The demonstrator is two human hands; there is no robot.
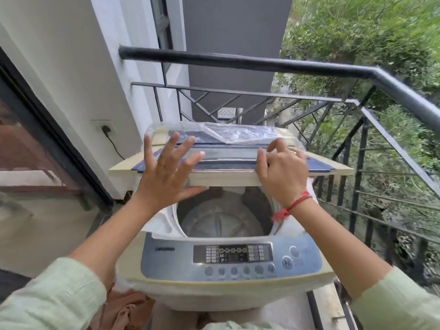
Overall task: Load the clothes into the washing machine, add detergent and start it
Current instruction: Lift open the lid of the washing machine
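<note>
Cream-and-blue top-loading washing machine (214,290), on the balcony, drum (223,221) empty: lid-opening step. Your left grip (166,173) lies spread against the folded blue lid (226,160); your right grip (283,173) curls round its edge. Next: push it fully back, then lift the brown clothes (128,308) from below.

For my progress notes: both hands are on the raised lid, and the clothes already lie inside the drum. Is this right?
Not quite. The head view shows the drum empty; brownish clothes lie outside, lower left. The left hand and right hand are on the raised lid.
</note>
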